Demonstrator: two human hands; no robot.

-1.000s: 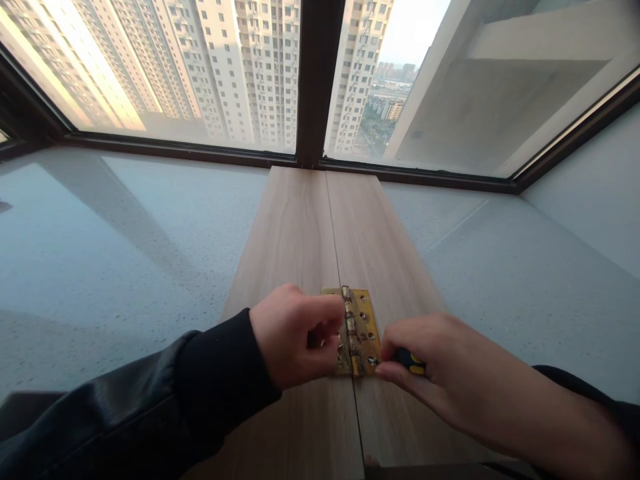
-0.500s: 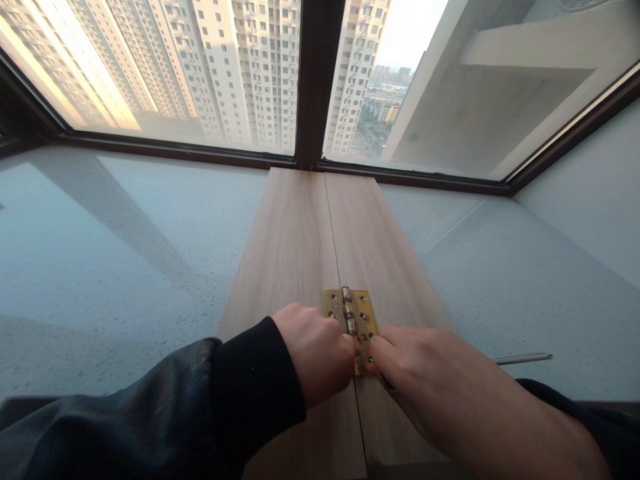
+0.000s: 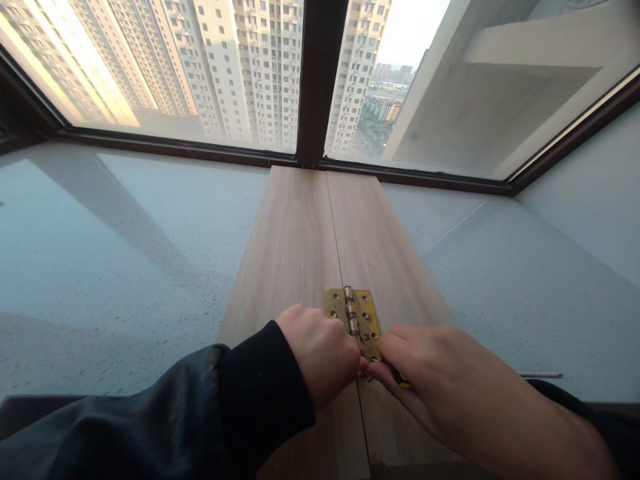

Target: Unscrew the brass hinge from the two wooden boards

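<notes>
A brass butt hinge lies unfolded over the seam between two pale wood boards. Screw heads or holes show in its leaves. My left hand is closed over the lower left of the hinge, and what its fingers hold is hidden. Closed just right of the hinge, my right hand grips a screwdriver. A black and yellow bit of its handle shows below the fingers, and the metal shaft sticks out to the right, behind the wrist. The fingertips of both hands nearly meet at the hinge's lower end.
The boards rest on a pale speckled sill and reach back to a dark window frame. A white wall stands at the right. Tall buildings show through the glass.
My right hand has turned a little, so the screwdriver's shaft has dropped lower and part of its handle now shows. My left hand has shifted slightly right, its fingertips nearer my right hand.
</notes>
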